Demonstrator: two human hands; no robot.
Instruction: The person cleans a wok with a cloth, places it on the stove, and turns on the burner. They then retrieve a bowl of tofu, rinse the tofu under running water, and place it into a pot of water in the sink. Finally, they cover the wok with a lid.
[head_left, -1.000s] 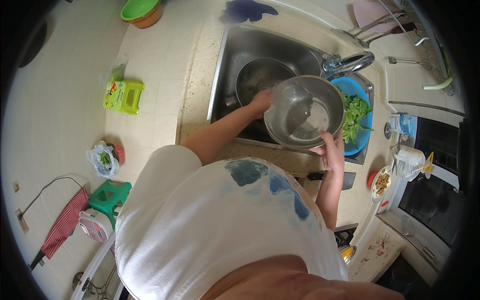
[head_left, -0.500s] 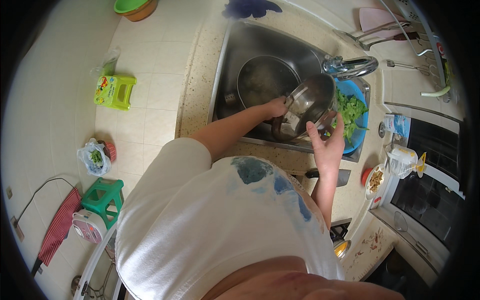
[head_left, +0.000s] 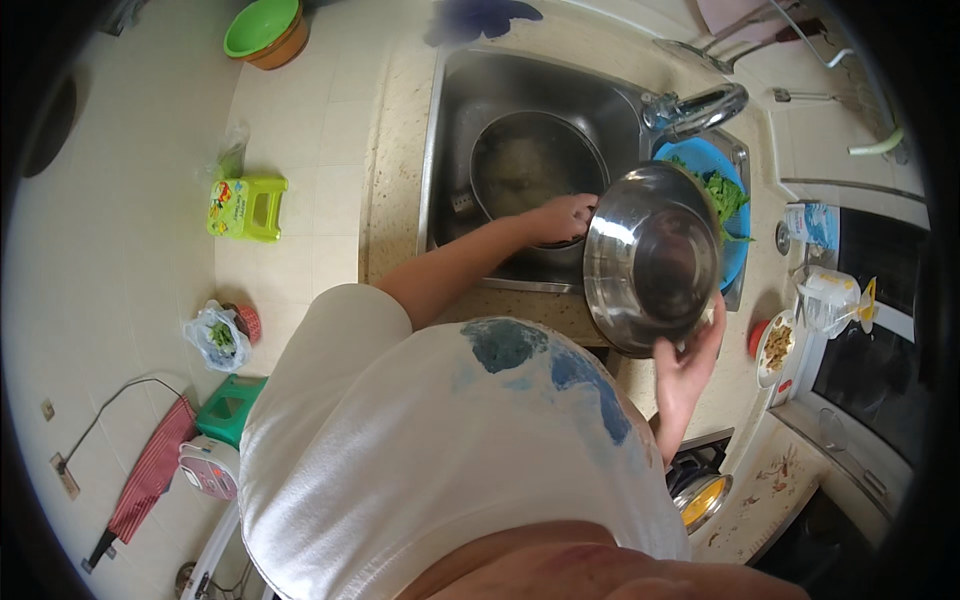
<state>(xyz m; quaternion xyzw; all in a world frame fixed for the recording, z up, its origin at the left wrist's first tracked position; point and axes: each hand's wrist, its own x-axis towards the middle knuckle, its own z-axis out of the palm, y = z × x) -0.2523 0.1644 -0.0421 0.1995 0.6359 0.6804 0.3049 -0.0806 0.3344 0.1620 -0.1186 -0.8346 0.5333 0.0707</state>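
**Both hands hold a tilted bowl [head_left: 652, 270] at the sink [head_left: 488, 92]**

The bowl is off the counter [head_left: 392, 200], slanted over the sink's right front corner. The left hand [head_left: 563, 218] grips its left edge, fingers curled. The right hand [head_left: 692, 358] pinches the lower right edge between thumb and fingers.

Left of the bowl, a dark pan [head_left: 486, 150] with cloudy liquid sits in the sink; the left forearm crosses the sink's front edge just below it. To the right, a blue basket [head_left: 736, 263] of greens [head_left: 728, 195] is partly hidden behind the bowl. The tap [head_left: 705, 108] arches close above both, crowding the space there.

Further right are a plate [head_left: 768, 375] of food and a plastic bag [head_left: 830, 300]. A lime stool [head_left: 263, 208], a green stool [head_left: 225, 410] and nested basins [head_left: 262, 28] stand on the floor, well apart from the hands.
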